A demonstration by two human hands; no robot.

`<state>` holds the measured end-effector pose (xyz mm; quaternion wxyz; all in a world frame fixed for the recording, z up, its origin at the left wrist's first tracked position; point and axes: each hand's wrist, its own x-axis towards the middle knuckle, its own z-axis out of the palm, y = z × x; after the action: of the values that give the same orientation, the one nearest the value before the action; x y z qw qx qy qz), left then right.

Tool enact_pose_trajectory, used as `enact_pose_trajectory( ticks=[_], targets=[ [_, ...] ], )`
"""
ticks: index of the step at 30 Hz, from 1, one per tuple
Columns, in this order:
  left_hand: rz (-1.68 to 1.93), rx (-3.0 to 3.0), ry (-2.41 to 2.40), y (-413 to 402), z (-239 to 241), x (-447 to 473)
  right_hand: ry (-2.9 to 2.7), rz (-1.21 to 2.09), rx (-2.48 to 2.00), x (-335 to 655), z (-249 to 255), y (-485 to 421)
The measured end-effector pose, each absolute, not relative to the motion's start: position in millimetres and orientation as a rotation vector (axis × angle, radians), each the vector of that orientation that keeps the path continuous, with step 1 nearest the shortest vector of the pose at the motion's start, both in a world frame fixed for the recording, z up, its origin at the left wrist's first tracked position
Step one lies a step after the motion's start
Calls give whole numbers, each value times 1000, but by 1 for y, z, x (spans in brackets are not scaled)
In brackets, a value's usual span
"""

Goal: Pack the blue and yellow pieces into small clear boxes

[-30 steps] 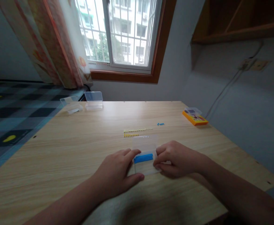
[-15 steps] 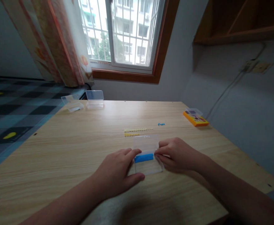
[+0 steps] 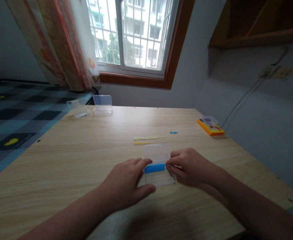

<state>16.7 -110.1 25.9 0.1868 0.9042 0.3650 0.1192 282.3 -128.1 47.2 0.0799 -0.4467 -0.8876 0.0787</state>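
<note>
A small clear plastic box (image 3: pixel 158 178) lies open on the wooden table (image 3: pixel 73 156), its lid (image 3: pixel 157 152) tipped back. A row of blue pieces (image 3: pixel 154 168) fills its far side. My left hand (image 3: pixel 125 185) grips the box's left edge, thumb at the front and fingers near the blue row. At the right edge, by the hinge, my right hand (image 3: pixel 189 166) pinches the box with its fingers curled. Behind the box lie two short rows of yellow pieces (image 3: pixel 146 140) and a few loose blue pieces (image 3: pixel 173 132).
Two more clear boxes (image 3: pixel 90 106) stand open at the table's far left corner. An orange-and-yellow case (image 3: pixel 210 126) lies at the far right edge. A window and curtain are behind the table, and a checked floor lies to the left.
My right hand has slid from the box's front right corner up to its right edge near the hinge. The left hand and the box have stayed put.
</note>
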Motion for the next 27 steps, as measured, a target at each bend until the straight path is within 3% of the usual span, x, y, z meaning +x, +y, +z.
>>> enact_pose_trajectory(
  ticks=[27],
  targets=[
    [297,2538,1033,-110,27,17,-2674,219,-1331,281,47,-128]
  ],
)
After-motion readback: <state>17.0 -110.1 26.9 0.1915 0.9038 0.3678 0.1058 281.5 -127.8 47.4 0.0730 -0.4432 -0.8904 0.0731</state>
